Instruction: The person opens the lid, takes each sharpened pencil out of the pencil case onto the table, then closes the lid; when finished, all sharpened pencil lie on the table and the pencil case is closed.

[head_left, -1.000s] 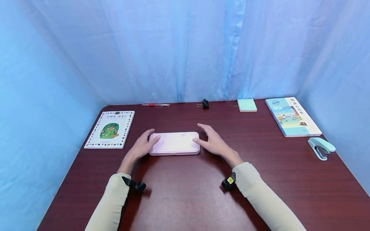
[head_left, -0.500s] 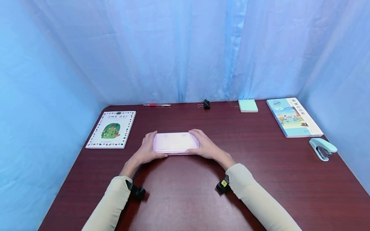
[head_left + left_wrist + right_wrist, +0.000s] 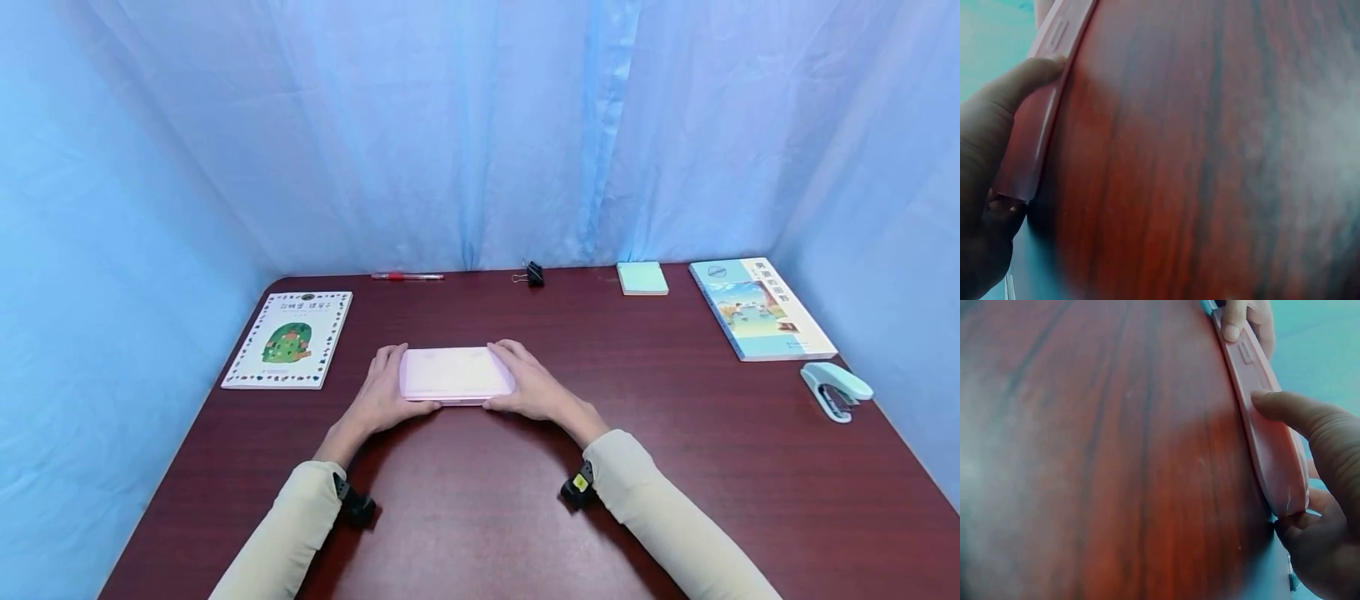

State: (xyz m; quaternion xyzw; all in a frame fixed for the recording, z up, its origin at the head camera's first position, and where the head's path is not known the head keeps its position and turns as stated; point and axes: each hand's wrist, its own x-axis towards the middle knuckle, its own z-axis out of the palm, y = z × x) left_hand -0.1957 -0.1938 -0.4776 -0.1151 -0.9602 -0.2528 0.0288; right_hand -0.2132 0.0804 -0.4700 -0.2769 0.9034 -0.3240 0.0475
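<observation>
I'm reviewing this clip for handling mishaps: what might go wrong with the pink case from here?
The left hand and right hand grip opposite ends of the pink case, so uneven lifting could tilt it. Both thumbs touch its near side by a small raised tab; if that is a latch, it might open. Pushed far forward, the case could bump the pen or binder clip.

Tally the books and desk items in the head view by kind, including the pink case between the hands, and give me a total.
Books: 2
Pink case: 1
Pen: 1
Binder clip: 1
Note pad: 1
Stapler: 1
Total: 7
</observation>
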